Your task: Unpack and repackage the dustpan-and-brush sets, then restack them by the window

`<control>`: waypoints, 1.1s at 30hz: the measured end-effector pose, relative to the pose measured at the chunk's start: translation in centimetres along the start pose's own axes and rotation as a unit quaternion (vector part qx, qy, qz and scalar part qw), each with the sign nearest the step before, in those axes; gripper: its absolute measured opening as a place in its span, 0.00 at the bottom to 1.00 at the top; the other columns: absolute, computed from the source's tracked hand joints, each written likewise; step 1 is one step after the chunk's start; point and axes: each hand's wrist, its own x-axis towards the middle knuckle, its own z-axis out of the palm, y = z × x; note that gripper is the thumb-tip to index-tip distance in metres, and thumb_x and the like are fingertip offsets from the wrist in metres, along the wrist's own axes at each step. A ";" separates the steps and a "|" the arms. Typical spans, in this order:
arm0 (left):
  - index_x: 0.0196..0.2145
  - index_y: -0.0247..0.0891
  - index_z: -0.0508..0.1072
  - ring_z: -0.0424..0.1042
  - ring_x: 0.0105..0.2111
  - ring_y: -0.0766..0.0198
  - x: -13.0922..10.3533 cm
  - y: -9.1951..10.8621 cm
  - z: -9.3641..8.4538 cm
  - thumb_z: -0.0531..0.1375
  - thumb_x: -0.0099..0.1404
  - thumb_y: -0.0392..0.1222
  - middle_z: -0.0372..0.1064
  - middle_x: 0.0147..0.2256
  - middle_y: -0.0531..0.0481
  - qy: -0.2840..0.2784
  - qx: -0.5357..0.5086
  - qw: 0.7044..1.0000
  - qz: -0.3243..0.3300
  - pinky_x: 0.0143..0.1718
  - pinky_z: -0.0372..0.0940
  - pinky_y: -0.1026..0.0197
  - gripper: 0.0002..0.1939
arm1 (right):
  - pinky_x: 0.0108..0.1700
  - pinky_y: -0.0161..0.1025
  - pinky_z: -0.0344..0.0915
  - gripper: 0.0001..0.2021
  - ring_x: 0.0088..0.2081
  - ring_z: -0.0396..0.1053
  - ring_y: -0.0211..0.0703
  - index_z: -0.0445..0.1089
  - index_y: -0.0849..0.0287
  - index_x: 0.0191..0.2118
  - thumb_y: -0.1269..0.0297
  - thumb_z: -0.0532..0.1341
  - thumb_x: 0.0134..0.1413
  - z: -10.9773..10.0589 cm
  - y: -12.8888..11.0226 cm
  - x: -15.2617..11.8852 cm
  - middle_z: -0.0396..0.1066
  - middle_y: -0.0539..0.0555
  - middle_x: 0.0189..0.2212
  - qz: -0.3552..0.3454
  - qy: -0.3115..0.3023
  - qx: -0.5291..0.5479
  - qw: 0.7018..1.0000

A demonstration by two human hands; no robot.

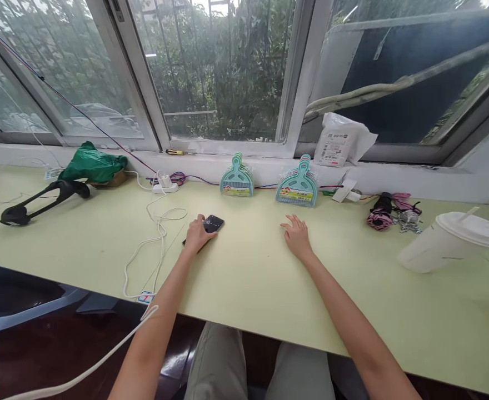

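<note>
On the pale green table, my left hand (197, 234) is closed over a black smartphone (214, 223) that lies flat, with fingers on its far side and the thumb on its near edge. Part of the phone is hidden beneath the palm. My right hand (298, 235) rests on the tabletop with fingers spread and nothing in it. Just beyond it, against the wall, leans a stack of small teal dustpans (298, 183) in clear wrap with a yellow label. A similar dustpan stack (236, 176) leans farther left, beyond the phone.
A white cable (161, 236) loops left of my left arm, below a power strip (165, 188). Farther left are a black strap-like frame (46, 201) and a green plastic bag (92, 164). To the right lie a folded umbrella (380, 214) and a lidded white cup (444, 244).
</note>
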 end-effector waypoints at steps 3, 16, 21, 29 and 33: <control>0.57 0.36 0.55 0.64 0.51 0.46 -1.1 0.8 -0.1 0.64 0.51 0.59 0.66 0.47 0.35 -0.020 0.011 1.000 0.003 0.45 0.59 0.55 0.42 | 0.61 0.61 0.49 0.18 0.65 0.47 0.52 0.71 0.56 0.46 0.74 0.49 0.55 0.3 0.3 0.0 0.59 0.58 0.59 -0.004 -0.001 0.005 1.000; 0.58 0.47 0.61 0.69 0.50 0.60 5.1 0.4 -3.7 0.45 0.69 0.53 0.70 0.51 0.50 -0.163 -0.104 0.966 0.169 0.50 0.60 0.61 0.23 | 0.60 0.57 0.51 0.19 0.65 0.48 0.52 0.71 0.55 0.47 0.73 0.48 0.56 0.9 0.7 0.6 0.60 0.57 0.59 -0.002 -0.023 0.028 0.999; 0.58 0.48 0.63 0.69 0.50 0.58 5.3 0.5 -2.3 0.47 0.68 0.54 0.73 0.47 0.51 -0.170 -0.063 0.966 0.183 0.52 0.59 0.57 0.24 | 0.59 0.54 0.54 0.18 0.65 0.48 0.52 0.71 0.55 0.47 0.73 0.49 0.56 1.2 1.1 0.9 0.59 0.57 0.59 0.010 -0.032 0.043 0.999; 0.48 0.44 0.72 0.71 0.44 0.59 1.5 -1.4 -5.5 0.43 0.70 0.55 0.77 0.38 0.52 -0.145 -0.042 0.970 0.188 0.62 0.47 0.51 0.24 | 0.59 0.55 0.56 0.18 0.65 0.49 0.52 0.70 0.55 0.48 0.72 0.49 0.56 0.6 0.9 0.9 0.59 0.57 0.59 0.009 -0.038 0.069 0.997; 0.50 0.44 0.70 0.70 0.47 0.58 -0.1 -2.7 -8.0 0.44 0.69 0.57 0.76 0.42 0.51 -0.072 -0.056 0.984 0.150 0.60 0.50 0.51 0.24 | 0.59 0.55 0.56 0.18 0.64 0.49 0.53 0.70 0.55 0.48 0.72 0.49 0.56 0.6 1.0 0.9 0.60 0.58 0.59 0.017 -0.040 0.077 0.996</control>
